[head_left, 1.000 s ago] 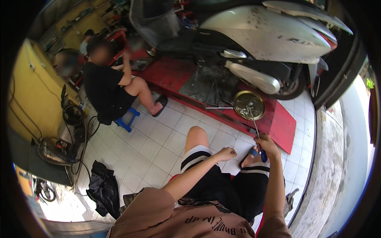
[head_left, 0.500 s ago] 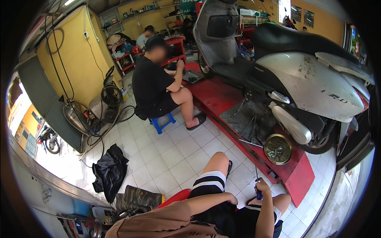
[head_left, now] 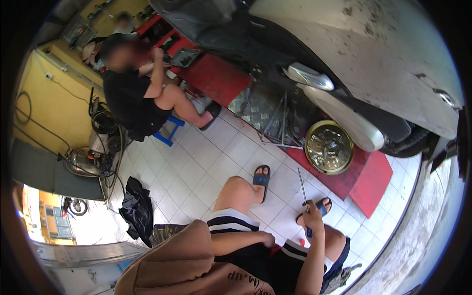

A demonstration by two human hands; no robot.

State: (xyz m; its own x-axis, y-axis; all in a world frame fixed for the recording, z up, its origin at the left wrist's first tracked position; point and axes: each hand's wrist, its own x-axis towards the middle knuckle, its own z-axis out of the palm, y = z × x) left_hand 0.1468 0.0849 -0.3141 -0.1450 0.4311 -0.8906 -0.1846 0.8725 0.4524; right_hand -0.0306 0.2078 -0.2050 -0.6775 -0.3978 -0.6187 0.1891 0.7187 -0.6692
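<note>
My right hand (head_left: 312, 216) is closed around the blue handle of a screwdriver (head_left: 301, 184), above my right knee. Its long thin shaft points up and away, over the floor tiles. My left hand (head_left: 268, 239) rests low over my lap, at the hem of my striped black-and-white shorts; its fingers are hidden. Beyond the screwdriver tip, a round gold-coloured tray (head_left: 330, 172) holds several small metal parts. It sits on the red lift platform (head_left: 216, 81) beside a silver scooter (head_left: 388, 59), apart from both hands.
Metal rods (head_left: 280, 118) lie on the platform left of the tray. A co-worker in black (head_left: 128, 98) sits on a blue stool (head_left: 169, 132) at the far left, hands near a grey parts tray (head_left: 186, 58). A black cloth or bag (head_left: 136, 209) lies on the tiles; hoses run by the wall.
My view has swung down and to the right, so the scooter and tray look larger and nearer. The screwdriver stays in my right hand; my left hand remains at my lap.
</note>
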